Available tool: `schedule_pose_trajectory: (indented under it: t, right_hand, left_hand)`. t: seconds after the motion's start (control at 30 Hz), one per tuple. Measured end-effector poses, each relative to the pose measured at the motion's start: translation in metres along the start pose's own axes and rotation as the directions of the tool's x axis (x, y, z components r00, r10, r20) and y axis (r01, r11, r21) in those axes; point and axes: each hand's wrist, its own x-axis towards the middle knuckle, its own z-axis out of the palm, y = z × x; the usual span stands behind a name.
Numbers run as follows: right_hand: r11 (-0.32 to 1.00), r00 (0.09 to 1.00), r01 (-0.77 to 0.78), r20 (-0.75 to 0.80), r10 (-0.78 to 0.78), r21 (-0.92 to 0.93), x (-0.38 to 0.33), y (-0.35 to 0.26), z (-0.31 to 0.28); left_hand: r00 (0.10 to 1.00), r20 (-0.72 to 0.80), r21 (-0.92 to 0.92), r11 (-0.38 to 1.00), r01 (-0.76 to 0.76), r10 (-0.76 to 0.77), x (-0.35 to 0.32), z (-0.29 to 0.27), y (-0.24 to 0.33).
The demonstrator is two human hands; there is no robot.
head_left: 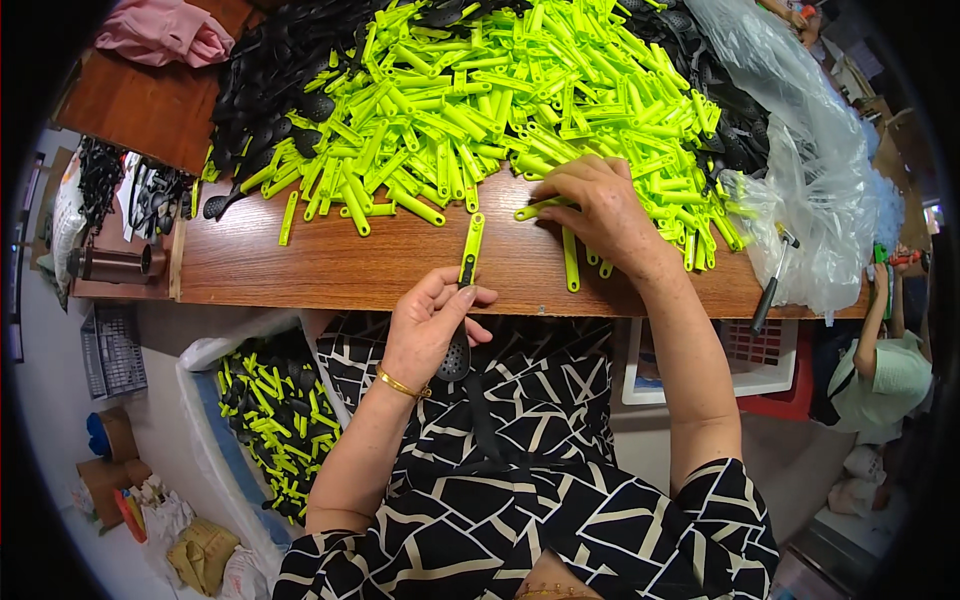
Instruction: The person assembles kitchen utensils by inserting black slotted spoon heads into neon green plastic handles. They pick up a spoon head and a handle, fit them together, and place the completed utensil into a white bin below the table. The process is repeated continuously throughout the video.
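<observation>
Above my lap, my left hand [425,325] is closed round a small black slotted spoon [455,360] whose perforated bowl hangs below my fingers. A lime-green plastic handle piece [473,240] stands upright at its upper end, with some black showing inside its lower part. On the table's right half, my right hand [595,210] pinches another lime-green handle piece [538,209] between thumb and fingers. Beside that hand spreads a large heap of the same lime-green pieces [450,110]. Black perforated spoon parts [270,90] are piled behind and to the left of the heap.
The brown wooden table [350,265] runs across in front of me. A hammer [770,285] lies at its right edge by clear plastic sheeting [800,200]. Below left, a lined box [200,400] holds green-and-black pieces; a white crate [645,375] is below right. Another person [885,370] is far right.
</observation>
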Motion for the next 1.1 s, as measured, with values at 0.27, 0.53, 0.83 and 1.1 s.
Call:
schedule_pose_trajectory:
  t: [0.27, 0.53, 0.83, 1.1]
  right_hand:
    - [0.965, 0.929, -0.218, -0.272, 0.25, 0.144, -0.007, 0.036, -0.047]
    - [0.994, 0.989, -0.042, -0.144, 0.027, -0.106, -0.006, 0.029, -0.015]
    - [0.995, 0.99, 0.018, -0.137, -0.032, -0.102, 0.0, 0.004, 0.006]
    - [0.975, 0.994, -0.059, -0.099, 0.038, -0.214, 0.035, 0.033, 0.009]
  left_hand:
    - [0.998, -0.055, 0.014, 1.0, -0.001, 0.002, -0.007, -0.008, 0.004]
    - [0.999, -0.048, 0.035, 0.999, 0.003, -0.001, -0.004, -0.002, 0.004]
    - [0.997, -0.079, 0.034, 0.999, -0.01, 0.012, -0.008, -0.006, 0.004]
    - [0.997, -0.076, 0.042, 0.999, 0.003, 0.0, -0.006, -0.005, 0.004]
